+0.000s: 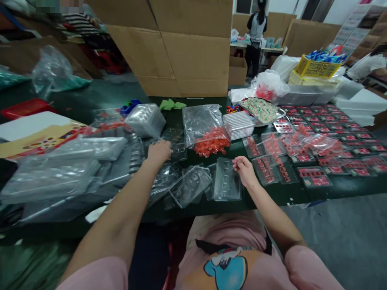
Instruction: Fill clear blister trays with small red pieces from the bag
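My left hand (159, 152) reaches over a loose heap of clear plastic blister trays (165, 177). Its fingers curl downward, and what they hold, if anything, is hidden. At the upper right edge of a clear moulded tray (227, 181) is my right hand (244, 168), its fingers bent and pinched together. Anything between those fingertips is too small to make out. Another clear tray (193, 183) lies tilted to the left of it. Beyond both hands, small orange-red plastic pieces (211, 143) spill from the mouth of a clear bag (201, 119).
Rows of trays filled with red pieces (320, 177) cover the right side. Stacked clear packaging (54, 177) lies at left. A tray of pale mixed bits (261, 109) and a yellow basket (320, 66) stand farther back. A cardboard panel (193, 48) rises behind the table; people are beyond.
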{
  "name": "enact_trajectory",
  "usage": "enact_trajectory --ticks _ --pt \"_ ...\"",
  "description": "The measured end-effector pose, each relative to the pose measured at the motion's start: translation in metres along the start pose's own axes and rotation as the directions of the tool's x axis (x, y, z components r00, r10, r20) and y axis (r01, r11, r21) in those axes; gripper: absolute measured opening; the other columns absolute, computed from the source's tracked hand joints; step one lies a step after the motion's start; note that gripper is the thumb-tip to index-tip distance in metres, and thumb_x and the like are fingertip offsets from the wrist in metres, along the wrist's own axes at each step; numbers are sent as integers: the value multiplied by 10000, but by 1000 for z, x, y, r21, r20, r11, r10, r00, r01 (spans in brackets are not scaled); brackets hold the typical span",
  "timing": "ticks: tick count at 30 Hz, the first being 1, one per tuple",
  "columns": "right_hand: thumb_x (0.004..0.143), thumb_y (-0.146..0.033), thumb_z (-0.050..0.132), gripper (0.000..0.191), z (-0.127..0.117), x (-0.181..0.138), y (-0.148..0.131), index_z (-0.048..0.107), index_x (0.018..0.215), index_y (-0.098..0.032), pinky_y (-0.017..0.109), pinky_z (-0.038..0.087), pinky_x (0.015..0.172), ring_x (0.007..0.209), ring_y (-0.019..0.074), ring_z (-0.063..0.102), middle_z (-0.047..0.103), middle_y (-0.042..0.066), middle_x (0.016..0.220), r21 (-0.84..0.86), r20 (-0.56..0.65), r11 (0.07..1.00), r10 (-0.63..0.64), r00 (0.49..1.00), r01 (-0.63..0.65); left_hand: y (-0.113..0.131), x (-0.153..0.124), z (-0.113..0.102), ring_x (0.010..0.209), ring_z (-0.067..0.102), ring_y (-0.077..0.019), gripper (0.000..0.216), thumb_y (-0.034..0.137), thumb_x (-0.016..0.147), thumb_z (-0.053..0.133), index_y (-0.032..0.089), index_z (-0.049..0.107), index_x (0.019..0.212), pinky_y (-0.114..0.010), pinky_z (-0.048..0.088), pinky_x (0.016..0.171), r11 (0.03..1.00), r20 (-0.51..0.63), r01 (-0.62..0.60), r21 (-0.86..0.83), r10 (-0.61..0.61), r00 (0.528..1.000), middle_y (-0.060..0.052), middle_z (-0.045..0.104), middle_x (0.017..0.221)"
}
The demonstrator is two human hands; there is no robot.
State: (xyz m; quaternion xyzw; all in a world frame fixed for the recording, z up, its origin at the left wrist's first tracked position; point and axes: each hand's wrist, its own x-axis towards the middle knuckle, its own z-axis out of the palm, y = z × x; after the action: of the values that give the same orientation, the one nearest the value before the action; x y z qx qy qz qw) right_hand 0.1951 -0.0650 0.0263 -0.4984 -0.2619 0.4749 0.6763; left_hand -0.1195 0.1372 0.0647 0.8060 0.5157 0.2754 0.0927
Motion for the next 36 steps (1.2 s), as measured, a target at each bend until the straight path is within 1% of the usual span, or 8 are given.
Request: enact_trajectory --ticks 5,8,12,16,19,22,25,36 --pt "725 -365 654 229 -60 -12 -1 598 875 -200 206 441 577 654 90 569 643 -6 818 -86 -126 996 -32 991 21 -7 2 1 958 578 -221 160 235 788 700 137 574 776 -451 390 1040 997 -49 30 74 -27 998 25 548 767" --pt "720 -370 664 231 -83 -19 8 608 871 -204 211 447 577 659 97 579 655 -1 825 -109 -164 994 -26 986 8 15 -3 1 1073 571 -301 190 281 819 653 133 646 938 -561 389 1031 988 -95 -42 147 57 994 -59 633 972" --pt "704 -358 678 217 -96 -30 19 622 846 -203 211 443 559 656 106 581 657 3 810 -117 -188 992 14 982 -37 90 -52 23 1197 545 -303 247 279 858 594 144 660 1054 -500 426 1048 940 -53 -334 70 338 940 -156 615 1231" --pt "731 -401 673 233 -102 -43 21 625 845 -203 224 451 562 657 115 580 658 8 808 -144 -187 989 4 982 -31 174 -119 68 1357 430 -286 376 286 898 565 165 602 1252 -451 393 1109 818 186 -572 -59 572 799 -141 543 1392" --pt "753 -422 660 246 -112 -50 18 625 862 -205 244 464 579 665 131 591 662 16 810 -192 -200 981 -12 980 -27 205 -144 101 1433 313 -337 592 381 847 650 184 508 1387 -516 340 1130 840 330 -541 -35 521 787 -149 432 1502" --pt "770 -421 642 236 -125 -54 16 634 871 -209 265 472 596 692 152 605 664 26 832 -275 -213 961 -31 976 -29 207 -148 123 1440 290 -369 667 503 823 651 207 505 1403 -568 310 1124 887 438 -461 35 401 804 -155 378 1538" --pt "791 -409 617 206 -137 -55 15 636 865 -218 281 471 607 683 166 595 651 16 775 -338 -198 941 -62 978 -8 199 -150 133 1410 351 -367 665 539 811 649 230 530 1388 -552 329 1113 890 511 -451 63 360 781 -140 341 1562" --pt "835 -252 434 217 -120 -40 11 618 938 -199 291 472 665 641 146 586 655 9 762 -637 -48 765 -160 986 93 183 -168 117 1376 408 -351 528 417 861 624 206 573 1343 -513 342 1103 922 453 -373 101 291 842 -159 351 1552"
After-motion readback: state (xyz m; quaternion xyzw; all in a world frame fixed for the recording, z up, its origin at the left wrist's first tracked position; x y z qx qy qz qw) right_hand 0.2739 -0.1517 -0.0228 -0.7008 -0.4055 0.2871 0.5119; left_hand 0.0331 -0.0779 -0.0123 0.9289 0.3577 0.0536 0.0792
